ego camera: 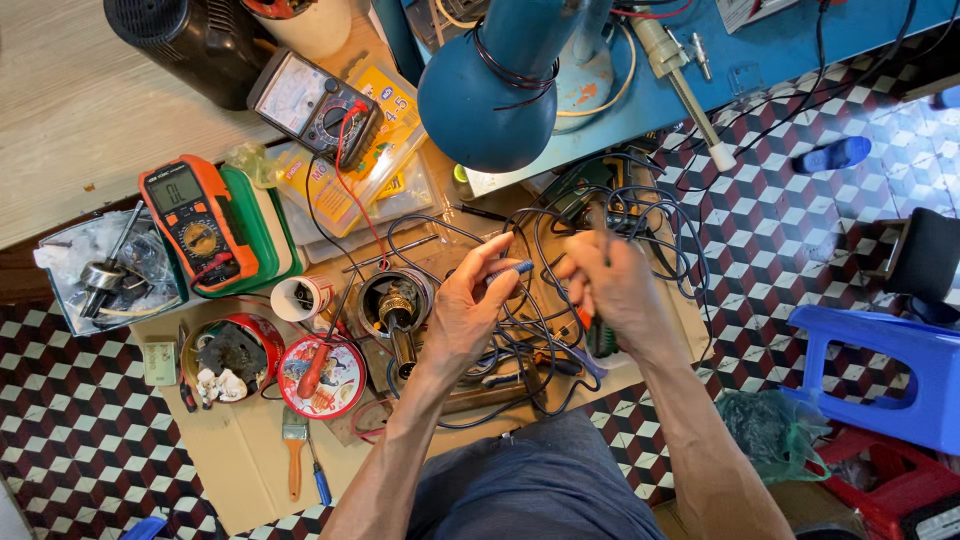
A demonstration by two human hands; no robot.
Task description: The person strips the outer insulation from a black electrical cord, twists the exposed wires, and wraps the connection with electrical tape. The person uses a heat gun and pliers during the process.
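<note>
My left hand (470, 300) pinches a thin blue-tipped wire end (520, 268) between thumb and fingers, just right of a round metal motor housing (393, 305) that stands on a sheet of cardboard (240, 450). My right hand (612, 285) is closed around a dark tool or wire, blurred by motion, so I cannot tell which. A tangle of black cable (560, 225) loops around and beneath both hands.
An orange multimeter (195, 220) and an analogue meter (310, 100) lie at upper left. A blue lamp head (490, 85) hangs above the hands. Round tins (322, 375), a small brush (294, 450) and a blue plastic stool (890, 370) surround the work spot on a checkered floor.
</note>
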